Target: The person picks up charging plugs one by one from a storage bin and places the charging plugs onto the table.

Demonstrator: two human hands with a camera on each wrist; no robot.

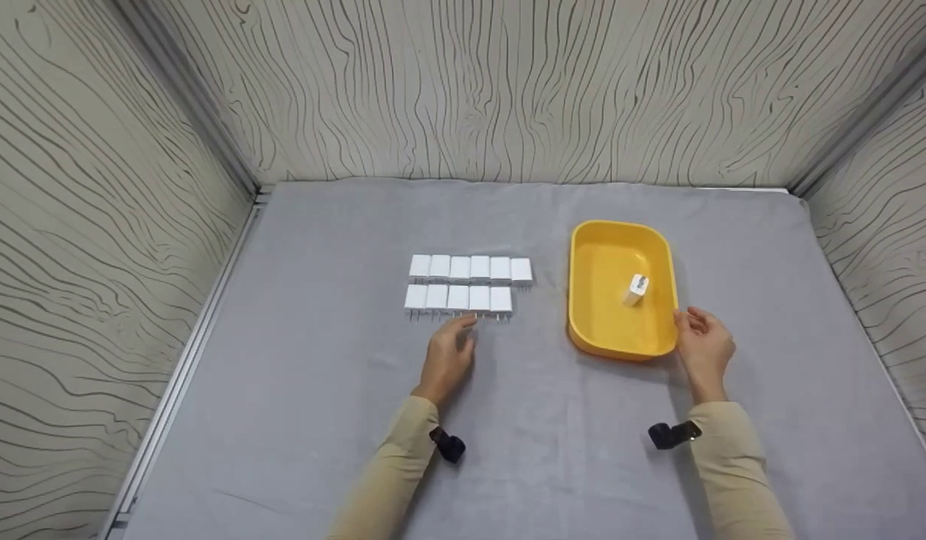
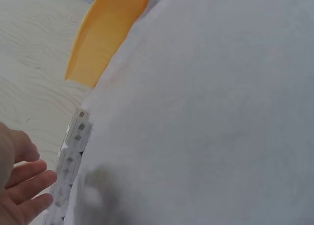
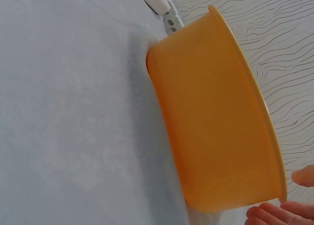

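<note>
Several white plug-in chargers (image 1: 460, 298) lie side by side in two rows on the grey cloth, metal prongs showing along the front row. Right at that front row is the left hand (image 1: 448, 356), its fingers loosely bent with nothing between them. Port openings show on the chargers (image 2: 69, 161) beside its fingertips in the left wrist view. One more white charger (image 1: 636, 289) is inside the yellow tub (image 1: 620, 346). The right hand (image 1: 705, 345) is at the tub's right rim. In the right wrist view its fingertips (image 3: 267, 214) meet the rim's corner, with the thumb apart from it.
Grey cloth (image 1: 320, 420) covers the table. Wood-patterned panels (image 1: 448, 90) enclose the back and both sides, with a metal rail (image 1: 185, 352) along the left edge. A small black camera (image 1: 451, 446) is strapped to the left wrist, another (image 1: 665, 435) to the right.
</note>
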